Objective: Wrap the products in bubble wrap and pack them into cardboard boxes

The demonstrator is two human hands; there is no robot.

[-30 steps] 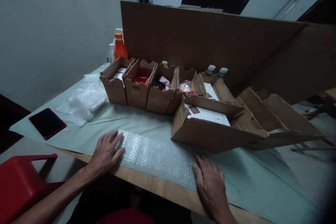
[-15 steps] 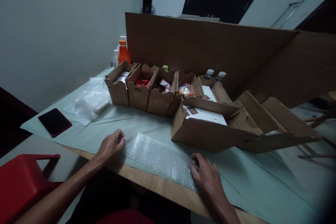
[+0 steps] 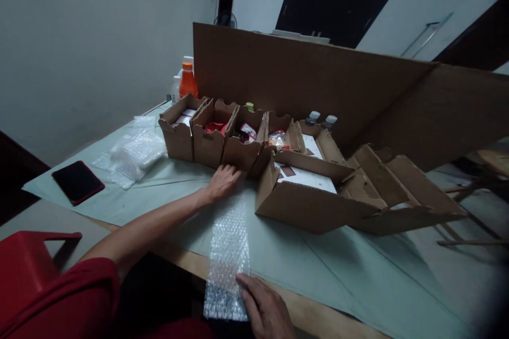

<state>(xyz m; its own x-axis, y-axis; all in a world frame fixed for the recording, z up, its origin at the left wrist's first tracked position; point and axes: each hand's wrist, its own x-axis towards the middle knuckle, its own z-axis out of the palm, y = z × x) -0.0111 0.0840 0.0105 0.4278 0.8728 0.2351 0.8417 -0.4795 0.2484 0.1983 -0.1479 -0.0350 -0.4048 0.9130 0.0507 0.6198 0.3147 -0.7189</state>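
A strip of clear bubble wrap (image 3: 228,243) stretches lengthwise away from me, its near end hanging over the table's front edge. My left hand (image 3: 226,182) is at its far end, back up and fingers closed over the wrap, close in front of the cardboard bins. On the near right edge, my right hand (image 3: 266,304) grips the strip with its fingers; part of that grip is hidden. To the right of the strip sits a long cardboard bin (image 3: 306,206) holding a white printed box (image 3: 305,179).
Several cardboard bins (image 3: 207,143) line the table's back before a tall cardboard panel (image 3: 278,71). More bubble wrap (image 3: 137,151) and a phone (image 3: 78,183) lie at left. An orange bottle (image 3: 187,82) stands behind. A red stool (image 3: 29,259) is beside the table.
The bubble wrap has turned from lying across the table to pointing away from me. My left hand moved forward and right with its far end; my right hand came back toward me and left.
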